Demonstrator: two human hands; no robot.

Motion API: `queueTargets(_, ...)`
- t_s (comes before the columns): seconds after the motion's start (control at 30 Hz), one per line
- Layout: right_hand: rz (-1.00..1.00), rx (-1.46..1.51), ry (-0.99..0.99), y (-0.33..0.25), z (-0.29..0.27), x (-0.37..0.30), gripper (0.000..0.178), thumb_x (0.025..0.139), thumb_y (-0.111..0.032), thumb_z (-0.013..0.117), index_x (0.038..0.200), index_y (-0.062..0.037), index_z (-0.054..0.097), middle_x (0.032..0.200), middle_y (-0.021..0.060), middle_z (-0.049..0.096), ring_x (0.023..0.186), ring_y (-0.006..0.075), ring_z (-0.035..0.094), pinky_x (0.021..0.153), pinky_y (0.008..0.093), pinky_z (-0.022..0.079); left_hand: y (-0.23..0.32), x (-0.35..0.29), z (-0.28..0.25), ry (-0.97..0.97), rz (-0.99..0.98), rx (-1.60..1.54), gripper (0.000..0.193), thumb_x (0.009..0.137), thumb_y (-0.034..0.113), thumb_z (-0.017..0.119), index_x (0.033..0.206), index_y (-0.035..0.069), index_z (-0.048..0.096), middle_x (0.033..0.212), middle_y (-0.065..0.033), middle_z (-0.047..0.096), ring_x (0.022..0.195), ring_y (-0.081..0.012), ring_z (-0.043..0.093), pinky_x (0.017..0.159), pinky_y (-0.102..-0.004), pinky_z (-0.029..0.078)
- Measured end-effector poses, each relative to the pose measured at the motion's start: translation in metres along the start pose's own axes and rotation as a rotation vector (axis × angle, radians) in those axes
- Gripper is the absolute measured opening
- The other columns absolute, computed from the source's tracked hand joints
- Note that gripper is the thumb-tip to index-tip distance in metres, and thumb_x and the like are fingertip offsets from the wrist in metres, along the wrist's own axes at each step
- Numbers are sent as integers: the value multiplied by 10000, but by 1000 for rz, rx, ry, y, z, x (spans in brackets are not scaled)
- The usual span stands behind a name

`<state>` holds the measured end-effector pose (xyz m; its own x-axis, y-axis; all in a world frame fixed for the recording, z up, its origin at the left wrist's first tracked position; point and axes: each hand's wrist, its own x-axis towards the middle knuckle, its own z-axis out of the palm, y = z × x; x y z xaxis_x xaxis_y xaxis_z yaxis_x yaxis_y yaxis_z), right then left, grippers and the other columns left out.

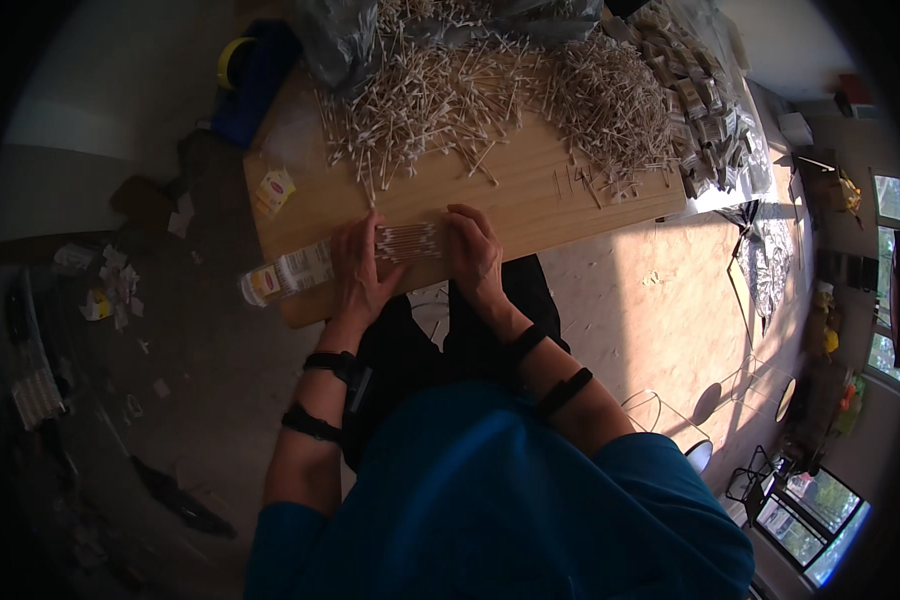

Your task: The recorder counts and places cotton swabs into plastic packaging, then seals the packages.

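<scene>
- The desk [530, 190] is a smooth, pale wooden board with a straight near edge; it runs from left to far right in front of the person.
- Around it lies a pale floor [670, 320], sunlit on the right and dim on the left, where paper scraps [120, 285] are strewn.
- Windows [815, 505] show at the right side of the room.
- On the desk's far side are two heaps of loose swabs, thin sticks with white tips: a spread-out left heap [410, 115] and a denser right heap [615, 115].
- A crinkled grey bag [340, 40] sits behind the left heap, and many small packs [710, 125] crowd the far right.
- A blue dispenser [260, 85] with a yellow ring stands at the far left; a flat yellow-and-white label [274, 190] lies nearer on the desk.
- The bundle [408, 241], neat parallel swabs, is between the hands at the near edge; its long axis runs left to right, the left end toward a clear, glossy, long pouch [300, 272].
- The left hand [358, 262] is clamped about the bundle's left end, beside the pouch.
- The right hand [473, 258] bends its fingers against the right end; with its thumb hidden, I cannot tell how firmly it closes.
</scene>
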<state>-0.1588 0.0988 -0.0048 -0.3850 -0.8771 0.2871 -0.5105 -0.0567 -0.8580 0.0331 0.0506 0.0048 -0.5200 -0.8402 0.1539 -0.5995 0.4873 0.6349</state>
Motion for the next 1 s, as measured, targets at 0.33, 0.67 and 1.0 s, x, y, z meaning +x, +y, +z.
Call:
queueTargets(0.33,2,56,-40,-9,-2,11,271,835,72,579,1091,0,629,1201,174,623,1060,376,637,891,408,526,-15,33,-6,106,45,86,619,918,62,583,1477,24,319,1304,-151,568,1266,-341,478,1072,-493,348)
queueTargets(0.67,107,151,48,-9,14,-4,300,956,17,477,1245,1,557,1389,184,517,1288,331,513,1067,383,415,12,7,12,274,-179,-236,528,1026,148,420,1503,-14,260,1500,-247,337,1385,-387,369,1144,-466,306)
queueTargets(1.0,141,410,63,-4,62,-8,338,947,21,432,1274,19,516,1464,192,441,1362,341,437,1124,383,352,13,14,33,344,-247,-343,493,1077,214,312,1510,-12,253,1530,-212,341,1423,-325,345,1162,-427,288)
